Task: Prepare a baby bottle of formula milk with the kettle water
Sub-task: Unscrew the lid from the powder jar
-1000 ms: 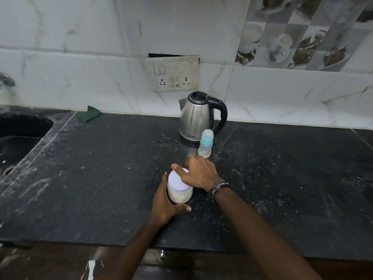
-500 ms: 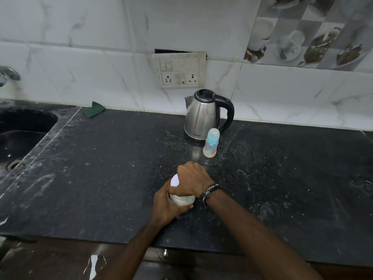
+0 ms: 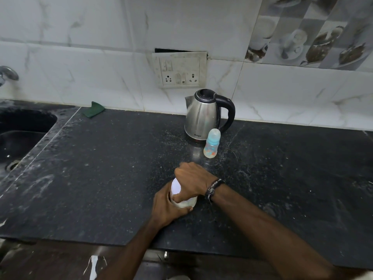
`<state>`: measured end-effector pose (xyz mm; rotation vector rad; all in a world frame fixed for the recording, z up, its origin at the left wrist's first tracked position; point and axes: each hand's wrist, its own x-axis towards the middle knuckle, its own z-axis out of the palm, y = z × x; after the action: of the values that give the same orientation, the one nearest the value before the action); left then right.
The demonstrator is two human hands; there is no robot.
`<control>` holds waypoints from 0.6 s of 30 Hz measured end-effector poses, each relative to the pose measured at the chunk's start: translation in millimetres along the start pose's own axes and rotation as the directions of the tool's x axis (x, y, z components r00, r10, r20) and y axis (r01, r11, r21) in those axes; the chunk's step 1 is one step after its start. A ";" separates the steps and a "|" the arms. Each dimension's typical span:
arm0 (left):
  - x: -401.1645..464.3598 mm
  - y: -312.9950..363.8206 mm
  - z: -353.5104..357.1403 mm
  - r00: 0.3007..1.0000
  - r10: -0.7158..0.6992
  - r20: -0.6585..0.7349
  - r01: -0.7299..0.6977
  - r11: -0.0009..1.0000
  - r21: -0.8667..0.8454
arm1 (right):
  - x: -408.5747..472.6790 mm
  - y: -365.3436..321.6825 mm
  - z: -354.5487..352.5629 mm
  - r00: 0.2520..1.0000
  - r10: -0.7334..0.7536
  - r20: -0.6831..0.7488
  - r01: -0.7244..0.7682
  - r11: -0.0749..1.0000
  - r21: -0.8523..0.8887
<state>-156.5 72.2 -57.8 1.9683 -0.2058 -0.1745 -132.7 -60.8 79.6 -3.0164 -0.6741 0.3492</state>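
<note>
Currently, step: opening the formula jar (image 3: 184,202), near centre of the counter (image 3: 101,178).
Left hand (image 3: 167,207): wrapped around the jar's body, bracing it.
Right hand (image 3: 193,179): closed over the white lid (image 3: 176,186); likely twisting.
Tip: keep the base down, turn only the lid.
Jar contents: pale powder.
Baby bottle (image 3: 211,146): capped, apparently empty, just right of the far kettle (image 3: 201,114).

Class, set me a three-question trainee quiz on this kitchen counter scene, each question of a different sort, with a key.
1. True or false: the small clear baby bottle with the blue cap lies on its side.
2. Which hand covers the white lid of the pale formula jar? A left hand B right hand
3. Fill in: the steel kettle with the black handle stands ___ the wall socket panel.

Key: 1 false; 2 B; 3 below.
</note>
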 end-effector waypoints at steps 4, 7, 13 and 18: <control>5.6 -4.5 -4.4 0.996 -0.031 0.086 0.024 0.997 0.077 | -4.0 -2.4 -1.2 0.981 -0.137 0.135 0.160 0.972 -0.172; 6.9 -3.3 -4.7 0.993 -0.036 0.113 0.028 0.997 0.076 | -5.0 1.5 -0.5 0.965 -0.179 0.189 0.206 0.969 -0.136; 6.3 -7.1 -5.3 0.994 0.038 0.101 -0.050 0.992 0.118 | -8.8 -6.5 -3.5 0.997 0.070 0.027 -0.065 0.987 -0.149; 6.4 -8.3 -3.7 0.996 0.013 0.093 -0.021 0.996 0.083 | -8.0 -22.9 8.9 0.986 0.163 0.045 -0.154 0.976 -0.154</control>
<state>-149.0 77.3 -64.2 2.0434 -0.2940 -0.2495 -151.3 -43.7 74.5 -3.2251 -0.4838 0.4098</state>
